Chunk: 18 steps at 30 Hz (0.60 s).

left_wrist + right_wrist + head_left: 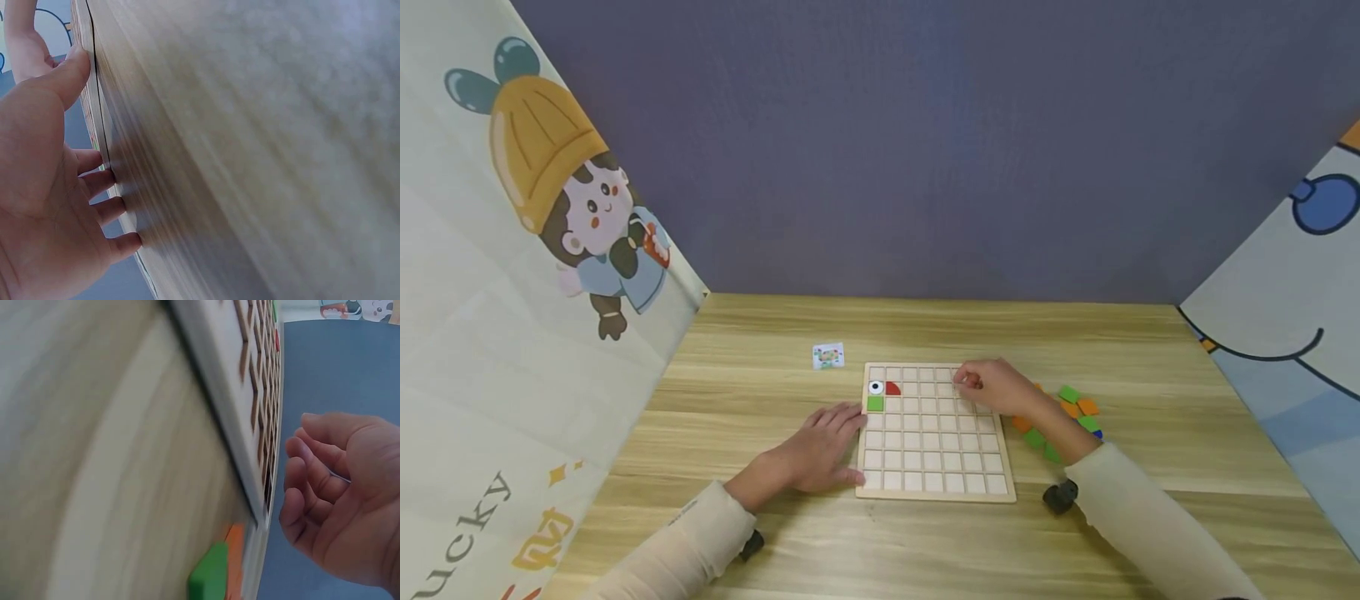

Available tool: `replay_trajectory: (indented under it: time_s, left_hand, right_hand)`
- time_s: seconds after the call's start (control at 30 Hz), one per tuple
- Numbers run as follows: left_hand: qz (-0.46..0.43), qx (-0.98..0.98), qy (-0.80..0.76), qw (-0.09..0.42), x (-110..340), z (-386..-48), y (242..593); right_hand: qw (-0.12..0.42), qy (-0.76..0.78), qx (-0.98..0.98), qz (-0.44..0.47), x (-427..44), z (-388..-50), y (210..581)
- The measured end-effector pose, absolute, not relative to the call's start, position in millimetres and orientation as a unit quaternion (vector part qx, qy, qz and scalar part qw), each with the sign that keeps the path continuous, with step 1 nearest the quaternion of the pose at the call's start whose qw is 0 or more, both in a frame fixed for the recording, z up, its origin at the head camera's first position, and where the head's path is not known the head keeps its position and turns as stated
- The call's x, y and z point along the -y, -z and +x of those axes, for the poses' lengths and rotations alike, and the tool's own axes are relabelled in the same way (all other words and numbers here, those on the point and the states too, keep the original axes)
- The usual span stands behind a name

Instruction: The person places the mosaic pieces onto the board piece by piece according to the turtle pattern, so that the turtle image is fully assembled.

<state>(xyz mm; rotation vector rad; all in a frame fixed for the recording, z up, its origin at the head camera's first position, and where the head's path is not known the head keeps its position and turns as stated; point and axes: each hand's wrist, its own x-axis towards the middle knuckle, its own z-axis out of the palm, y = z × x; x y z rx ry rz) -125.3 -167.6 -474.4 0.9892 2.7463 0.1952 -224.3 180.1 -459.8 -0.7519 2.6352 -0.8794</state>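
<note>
A wooden grid board (934, 497) lies on the table. In its upper left cells are an eye tile (876, 387), a red quarter-round tile (892, 389) and, below the eye, a green square (876, 403). My left hand (820, 450) rests at the board's left edge with fingers spread; the left wrist view shows the hand (50, 187) with its fingertips along that edge. Over the upper right corner is my right hand (1000, 387), fingers loosely curled. No piece shows in the right hand (350, 487) in the right wrist view.
Loose orange, green and blue pieces (1088, 423) lie right of the board, partly under the right forearm. A small picture card (828, 356) lies beyond the board's upper left corner. Behind the table (760, 333) stands a dark blue panel (925, 150).
</note>
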Motion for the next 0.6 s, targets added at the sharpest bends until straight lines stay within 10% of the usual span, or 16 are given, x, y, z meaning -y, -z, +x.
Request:
replay_trajectory:
  time_s: [0.6]
  left_hand:
    - [0.329, -0.935, -0.071, 0.109, 168.2, -123.4, 472.4]
  right_hand:
    - [0.151, 0.299, -0.899, -0.283, -238.5, -199.5, 461.5]
